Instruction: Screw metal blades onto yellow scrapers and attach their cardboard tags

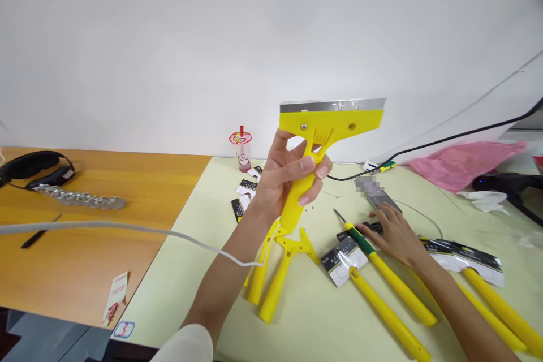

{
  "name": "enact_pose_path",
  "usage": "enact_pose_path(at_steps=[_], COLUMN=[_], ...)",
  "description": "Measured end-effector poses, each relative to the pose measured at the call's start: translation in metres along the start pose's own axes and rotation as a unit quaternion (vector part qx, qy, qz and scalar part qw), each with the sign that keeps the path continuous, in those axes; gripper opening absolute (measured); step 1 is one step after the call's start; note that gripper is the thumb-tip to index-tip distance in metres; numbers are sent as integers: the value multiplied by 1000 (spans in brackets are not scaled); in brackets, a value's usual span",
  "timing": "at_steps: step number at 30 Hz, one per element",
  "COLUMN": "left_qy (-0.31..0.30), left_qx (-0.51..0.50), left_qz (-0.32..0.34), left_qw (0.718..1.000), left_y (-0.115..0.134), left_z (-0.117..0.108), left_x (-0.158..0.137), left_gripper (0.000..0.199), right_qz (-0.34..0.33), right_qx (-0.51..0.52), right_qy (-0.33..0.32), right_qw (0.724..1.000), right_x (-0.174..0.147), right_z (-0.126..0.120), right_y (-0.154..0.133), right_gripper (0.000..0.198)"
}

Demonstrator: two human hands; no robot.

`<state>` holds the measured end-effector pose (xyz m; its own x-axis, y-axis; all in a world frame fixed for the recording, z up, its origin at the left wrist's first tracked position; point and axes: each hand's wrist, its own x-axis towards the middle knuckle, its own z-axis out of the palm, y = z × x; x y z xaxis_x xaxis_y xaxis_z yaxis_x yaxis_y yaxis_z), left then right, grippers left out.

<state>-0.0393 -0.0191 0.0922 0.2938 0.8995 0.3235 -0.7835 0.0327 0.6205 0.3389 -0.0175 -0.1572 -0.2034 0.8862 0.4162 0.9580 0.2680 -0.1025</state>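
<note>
The yellow scraper (316,150) stands upright in the air, its metal blade on top, and the left hand (285,178) is closed around its handle. Below this hand, two more yellow handles (271,277) lie on the counter (322,328). To the right and lower, the right hand (392,232) rests flat and open on the counter, fingers spread on a black packaging card (365,229), just beside a screwdriver (384,271) with a yellow grip. A pink bag (462,161) lies far behind the right hand.
</note>
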Motion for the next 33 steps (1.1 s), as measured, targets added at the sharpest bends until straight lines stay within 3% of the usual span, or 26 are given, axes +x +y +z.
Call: enact_pose_path(at_steps=[13, 18, 20, 24, 27, 33], left_qy=[-18, -20, -40, -80, -66, 60], left_qx=[40, 5, -11, -21, -18, 13], left_qz=[-4, -8, -1, 9, 15, -18], left_qw=[999, 1000, 999, 997, 998, 998], left_y=[-1, 1, 3, 7, 11, 19], left_z=[3, 8, 9, 8, -4, -68], left_x=[-3, -7, -8, -5, -1, -17], left_gripper=[66, 62, 61, 57, 52, 51], right_qz=[18, 13, 44, 205, 288, 293], right_qx=[5, 13, 10, -34, -68, -51], right_qy=[5, 16, 16, -42, -139, -206], right_qw=[1000, 1000, 999, 977, 945, 932], right_x=[-1, 18, 34, 71, 96, 122], right_z=[-3, -11, -15, -18, -18, -12], right_y=[-2, 12, 21, 30, 30, 42], right_gripper=[75, 68, 68, 89, 93, 77])
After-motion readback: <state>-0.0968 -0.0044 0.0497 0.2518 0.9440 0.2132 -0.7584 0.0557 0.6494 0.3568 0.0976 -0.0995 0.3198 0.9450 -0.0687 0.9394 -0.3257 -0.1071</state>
